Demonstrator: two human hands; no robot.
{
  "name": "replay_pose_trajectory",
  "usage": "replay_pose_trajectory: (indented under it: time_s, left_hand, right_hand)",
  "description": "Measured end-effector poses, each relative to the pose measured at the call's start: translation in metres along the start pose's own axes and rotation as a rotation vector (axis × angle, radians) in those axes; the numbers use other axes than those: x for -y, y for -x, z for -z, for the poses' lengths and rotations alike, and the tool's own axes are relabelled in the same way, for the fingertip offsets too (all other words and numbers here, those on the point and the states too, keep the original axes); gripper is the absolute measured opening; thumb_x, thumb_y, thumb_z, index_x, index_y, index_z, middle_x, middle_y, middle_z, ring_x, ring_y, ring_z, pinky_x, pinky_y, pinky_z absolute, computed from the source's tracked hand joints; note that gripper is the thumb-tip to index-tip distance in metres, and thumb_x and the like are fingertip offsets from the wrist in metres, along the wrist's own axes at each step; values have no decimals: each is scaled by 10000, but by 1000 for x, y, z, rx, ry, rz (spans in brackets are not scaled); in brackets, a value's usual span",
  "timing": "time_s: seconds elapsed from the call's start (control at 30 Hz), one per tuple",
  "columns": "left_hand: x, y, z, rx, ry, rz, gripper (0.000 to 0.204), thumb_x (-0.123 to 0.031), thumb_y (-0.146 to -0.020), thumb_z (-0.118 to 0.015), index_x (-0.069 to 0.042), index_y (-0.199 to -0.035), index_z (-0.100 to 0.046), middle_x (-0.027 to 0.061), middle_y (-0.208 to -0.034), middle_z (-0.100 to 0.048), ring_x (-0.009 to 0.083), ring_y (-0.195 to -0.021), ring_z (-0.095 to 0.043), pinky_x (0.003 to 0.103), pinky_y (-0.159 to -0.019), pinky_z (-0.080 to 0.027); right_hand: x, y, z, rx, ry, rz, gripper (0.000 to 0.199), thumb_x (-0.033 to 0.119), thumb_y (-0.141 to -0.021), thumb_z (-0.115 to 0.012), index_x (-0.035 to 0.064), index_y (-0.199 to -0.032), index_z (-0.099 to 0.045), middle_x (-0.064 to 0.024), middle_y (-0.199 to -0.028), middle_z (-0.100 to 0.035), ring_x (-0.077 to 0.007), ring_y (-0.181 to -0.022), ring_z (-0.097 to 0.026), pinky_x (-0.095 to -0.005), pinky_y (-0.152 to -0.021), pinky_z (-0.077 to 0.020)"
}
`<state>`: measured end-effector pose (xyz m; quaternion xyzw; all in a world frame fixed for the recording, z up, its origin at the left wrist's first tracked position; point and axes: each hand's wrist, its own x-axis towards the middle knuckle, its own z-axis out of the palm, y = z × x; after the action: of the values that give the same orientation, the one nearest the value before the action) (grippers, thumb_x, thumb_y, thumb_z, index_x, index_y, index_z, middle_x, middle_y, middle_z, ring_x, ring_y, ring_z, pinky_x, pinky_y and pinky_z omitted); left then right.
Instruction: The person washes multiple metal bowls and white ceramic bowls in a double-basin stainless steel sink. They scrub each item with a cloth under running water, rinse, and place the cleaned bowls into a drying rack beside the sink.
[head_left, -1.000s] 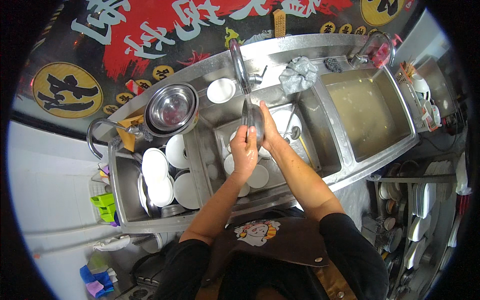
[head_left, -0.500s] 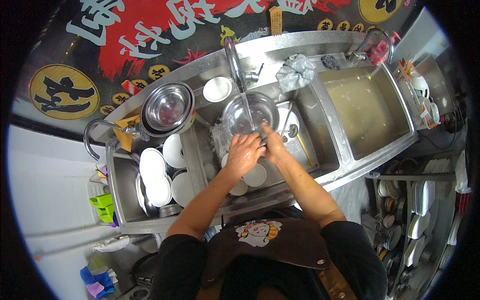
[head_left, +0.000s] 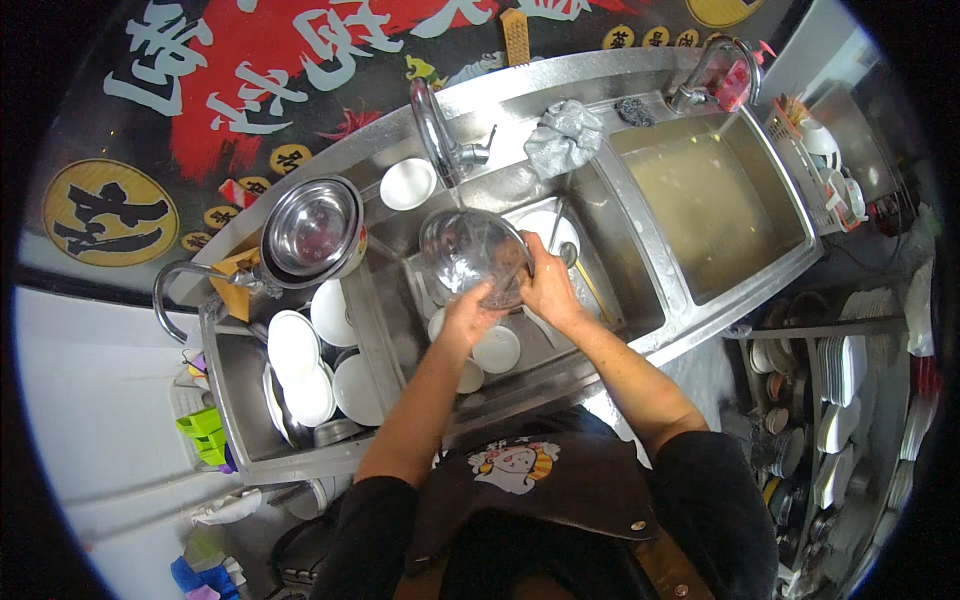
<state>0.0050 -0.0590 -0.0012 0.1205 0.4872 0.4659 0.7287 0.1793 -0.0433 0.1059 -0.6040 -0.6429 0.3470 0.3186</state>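
Observation:
In the middle sink (head_left: 640,318), a shiny round metal bowl (head_left: 462,250) is held tilted beneath the tap (head_left: 434,135). My left hand (head_left: 473,318) is closed on the bowl's near edge, its fingers partly hidden. Gripping the right side of the rim is my right hand (head_left: 550,288). Beyond that hand, a white plate (head_left: 540,222) and a ladle (head_left: 569,254) lie partly covered in the sink. Small white bowls, one of them (head_left: 497,350) just below my hands, rest on the sink bottom.
White plates (head_left: 293,345) fill the left sink, with nested metal bowls (head_left: 312,225) behind. A white bowl (head_left: 408,184), a grey cloth (head_left: 565,138) and a dark scouring pad (head_left: 635,111) sit on the back ledge. The right sink holds murky water (head_left: 700,205), beside a basket (head_left: 795,150).
My hands were together at the bowl's near edge under running water. They have moved apart, and the bowl is now lifted and tilted between them. The whole view has shifted slightly.

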Motion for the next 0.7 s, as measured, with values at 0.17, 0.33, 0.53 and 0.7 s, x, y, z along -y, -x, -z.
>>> replay_pose_trajectory:
  time_s: [0.17,0.33,0.53,0.7]
  left_hand:
    - [-71,12,-35,-59,-1315,-605,208,-215,-749,-720,-38,-854,-687,107,-758,-675,220,-708,-653,368,-648,-506]
    - [-59,5,-71,276,-2009,-964,186,-200,-701,-690,-52,-814,-690,110,-774,-674,261,-687,-652,371,-624,-510]
    - [-84,-10,34,311,-475,241,410,-175,-839,-650,-16,-1208,-572,166,-1066,-656,281,-944,-662,451,-800,-549]
    - [-57,63,-18,434,-218,236,550,-170,-876,-582,56,-1322,-353,240,-1245,-521,424,-1058,-587,535,-830,-535]
  right_hand:
    - [-21,-1,3,365,363,6,329,53,-735,-598,-16,-1057,-594,-238,-856,-665,-379,-816,-665,-437,-764,-534]
    - [-24,-4,0,529,169,-128,322,38,-764,-512,-42,-1062,-604,-240,-781,-659,-313,-591,-657,-403,-576,-542]
    - [-45,0,7,318,-431,-306,357,75,-813,-514,-77,-1133,-557,-147,-764,-629,-189,-496,-580,-293,-353,-447]
    - [-61,-4,-29,15,-1038,-624,304,12,-793,-551,-73,-1081,-502,-160,-864,-605,-212,-556,-589,-288,-348,-475]
